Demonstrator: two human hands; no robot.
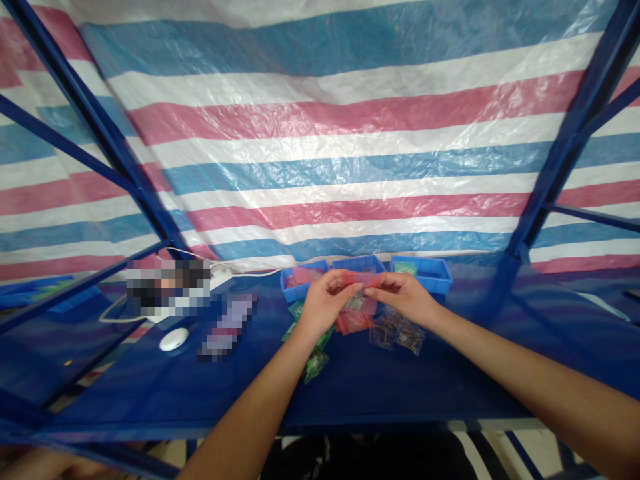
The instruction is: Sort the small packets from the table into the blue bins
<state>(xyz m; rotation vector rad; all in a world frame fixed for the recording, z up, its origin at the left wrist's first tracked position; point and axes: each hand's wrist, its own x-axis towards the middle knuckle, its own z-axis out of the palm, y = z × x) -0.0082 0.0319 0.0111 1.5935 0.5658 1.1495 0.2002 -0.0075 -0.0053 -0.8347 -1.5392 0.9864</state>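
Note:
Between my two hands is a small red plastic bag (367, 305), with something pale inside that I cannot make out. My left hand (327, 299) pinches its left upper edge, thumb against fingers. On the other side my right hand (404, 297) grips the upper edge in the same way. Red bags (354, 324) lie on the table just below. Under my left wrist are green bags (316, 363), partly covered by the forearm. Clear bags with brownish contents (400, 332) rest below my right hand.
Three blue bins stand behind my hands: a left bin (295, 292) with red bags, a middle bin (357, 262), and a right bin (440, 277) with something green. A white oval object (174, 339) and cables lie left. Blue frame posts (555, 153) flank the table.

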